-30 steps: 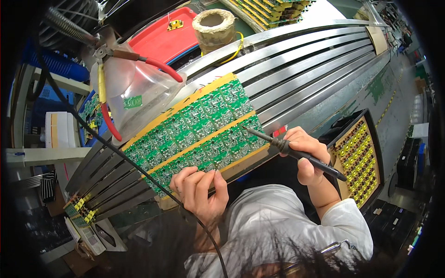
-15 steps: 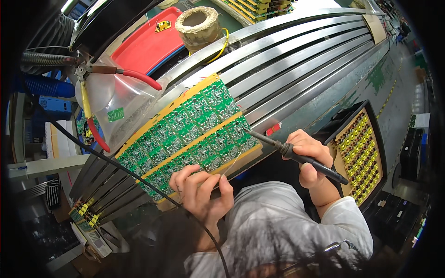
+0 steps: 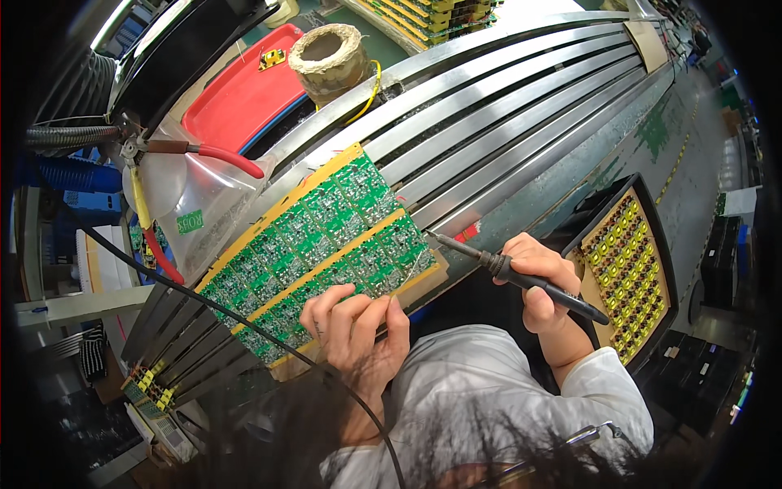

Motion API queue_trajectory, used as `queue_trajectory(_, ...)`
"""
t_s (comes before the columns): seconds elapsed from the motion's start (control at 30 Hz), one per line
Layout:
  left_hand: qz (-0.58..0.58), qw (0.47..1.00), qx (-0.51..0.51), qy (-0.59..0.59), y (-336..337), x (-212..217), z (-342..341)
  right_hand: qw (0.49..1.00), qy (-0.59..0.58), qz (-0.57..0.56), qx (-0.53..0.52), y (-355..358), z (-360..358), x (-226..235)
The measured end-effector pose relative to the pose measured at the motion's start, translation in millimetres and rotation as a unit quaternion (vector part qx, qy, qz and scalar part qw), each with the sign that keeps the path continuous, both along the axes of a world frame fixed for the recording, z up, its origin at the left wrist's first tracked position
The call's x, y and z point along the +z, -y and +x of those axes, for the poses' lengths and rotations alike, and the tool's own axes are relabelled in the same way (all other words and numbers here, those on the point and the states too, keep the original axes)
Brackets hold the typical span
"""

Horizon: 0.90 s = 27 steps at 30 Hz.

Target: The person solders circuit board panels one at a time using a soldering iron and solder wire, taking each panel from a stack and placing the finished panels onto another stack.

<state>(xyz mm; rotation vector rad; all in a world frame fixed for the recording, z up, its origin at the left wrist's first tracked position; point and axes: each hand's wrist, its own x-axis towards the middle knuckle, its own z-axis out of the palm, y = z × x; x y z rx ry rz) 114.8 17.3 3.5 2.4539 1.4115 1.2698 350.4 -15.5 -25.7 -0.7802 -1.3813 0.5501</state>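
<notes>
A green circuit board panel [image 3: 326, 232] with yellow-tan strips lies solder side up on the metal rails in front of me. My right hand [image 3: 544, 281] grips a black-handled soldering iron [image 3: 489, 262], its tip at the panel's right edge; whether it touches a joint is too small to tell. My left hand [image 3: 357, 330] hovers over the panel's near edge, thumb and fingers pinched on a thin solder wire [image 3: 415, 275] that points up toward the right end of the board. A black cable [image 3: 269, 328] passes across the panel's near left corner.
Red-handled pliers [image 3: 220, 155] hang over a clear plastic bag [image 3: 212, 191] at the left. Behind the rails [image 3: 489, 106] stand a red tray [image 3: 244, 98] and a tan roll [image 3: 330, 61]. At the right, a black bin [image 3: 669, 269] holds boards with yellow parts.
The panel and its surroundings have shifted slightly left and down in the view. The iron's tip now sits nearer the panel's right edge. Both hands keep their hold.
</notes>
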Motion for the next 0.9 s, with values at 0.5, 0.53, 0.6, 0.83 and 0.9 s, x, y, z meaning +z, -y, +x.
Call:
queue_trajectory(0.5,0.003,1.0,0.015,0.015,-6.4,7.5,-4.5,0.999,0.024,-0.022,-0.01,-2.3,-5.8,2.8)
queue_trajectory(0.53,0.005,1.0,0.019,0.02,-5.2,9.0,-11.3,0.999,0.007,-0.035,-0.019,-1.0,-8.9,4.0)
queue_trajectory(0.6,-0.01,0.997,0.069,0.046,-2.7,11.5,-27.2,0.997,-0.026,-0.055,-0.043,0.6,-13.1,6.1)
queue_trajectory(0.83,0.023,0.984,0.173,0.034,-2.0,7.7,-69.7,0.994,-0.024,0.043,0.098,-37.5,-8.3,14.8)
queue_trajectory(0.9,0.022,0.978,0.2,0.047,-1.3,8.9,-76.8,0.99,0.087,0.032,0.109,-52.0,-8.7,26.7)
